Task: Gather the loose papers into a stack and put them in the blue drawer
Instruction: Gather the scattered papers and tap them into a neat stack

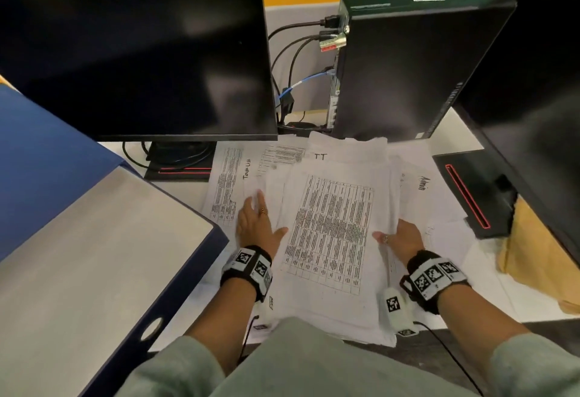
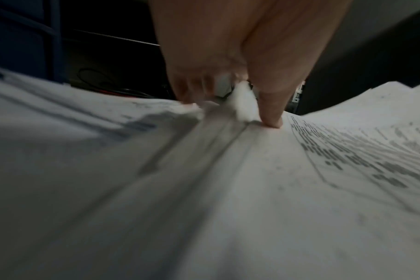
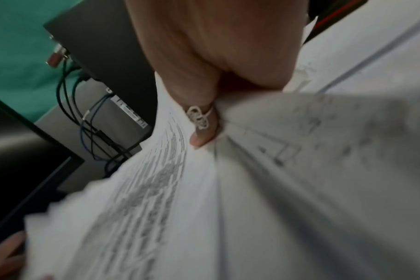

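We note one white desk (image 1: pixel 464 133) carrying everything here. Largest on it: two dark monitors, one at the far left (image 1: pixel 135 60) and one cut off by the right edge (image 1: pixel 539 89), each on its own black base with a red line. Between them stands one black computer tower (image 1: pixel 408 64), upright, with several cables plugged into its left side. At our left lies one blue drawer (image 1: pixel 56 158), a blue box with a pale top face and an oval finger hole near its front corner; it sits just beside the papers, not touching them as far as we can tell. The loose papers (image 1: pixel 329 233) spread across the desk centre in overlapping sheets, too many to count; the top one bears a printed table. One brown envelope (image 1: pixel 539 252) peeks out at the right. Two hands work the pile. The left hand (image 1: pixel 255 224) lies flat, fingers straight, thumb pressing the top sheet's left edge. The right hand (image 1: pixel 401 238) pinches the right edge, thumb on top, fingers tucked beneath.
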Demonstrator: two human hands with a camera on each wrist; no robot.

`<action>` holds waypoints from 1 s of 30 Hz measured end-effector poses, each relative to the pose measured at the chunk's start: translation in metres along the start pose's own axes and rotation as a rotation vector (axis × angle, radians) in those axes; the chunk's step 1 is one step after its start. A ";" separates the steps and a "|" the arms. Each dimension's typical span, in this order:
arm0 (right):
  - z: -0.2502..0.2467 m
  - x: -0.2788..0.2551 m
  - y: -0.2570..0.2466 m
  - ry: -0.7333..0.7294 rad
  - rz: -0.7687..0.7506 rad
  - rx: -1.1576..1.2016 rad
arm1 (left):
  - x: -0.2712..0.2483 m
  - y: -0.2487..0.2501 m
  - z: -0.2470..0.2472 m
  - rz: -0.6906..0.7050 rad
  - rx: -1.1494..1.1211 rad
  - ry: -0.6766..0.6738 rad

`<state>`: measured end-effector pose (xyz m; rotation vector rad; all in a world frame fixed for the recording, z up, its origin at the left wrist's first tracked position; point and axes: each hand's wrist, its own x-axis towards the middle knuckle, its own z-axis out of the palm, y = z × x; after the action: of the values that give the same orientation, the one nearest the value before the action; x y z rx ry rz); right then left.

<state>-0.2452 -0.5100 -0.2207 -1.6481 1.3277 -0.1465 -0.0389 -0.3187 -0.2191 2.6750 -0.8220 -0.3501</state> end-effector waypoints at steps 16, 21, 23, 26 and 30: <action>-0.006 0.013 0.005 -0.099 -0.044 0.055 | 0.016 0.032 0.009 -0.382 -0.421 -0.425; -0.003 0.011 -0.004 0.213 -0.249 -0.272 | 0.010 0.035 0.011 -0.354 -0.129 -0.203; 0.001 0.009 -0.006 0.130 -0.225 -0.250 | 0.007 0.035 0.014 -0.396 -0.138 -0.160; 0.007 0.019 -0.009 -0.060 -0.046 -0.203 | 0.008 0.033 0.020 -0.419 -0.247 -0.133; 0.009 0.034 -0.024 -0.160 0.129 -0.051 | 0.005 0.037 0.023 -0.367 -0.228 -0.041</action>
<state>-0.2098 -0.5333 -0.2229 -1.5765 1.3199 0.0950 -0.0608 -0.3562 -0.2275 2.5976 -0.2743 -0.5506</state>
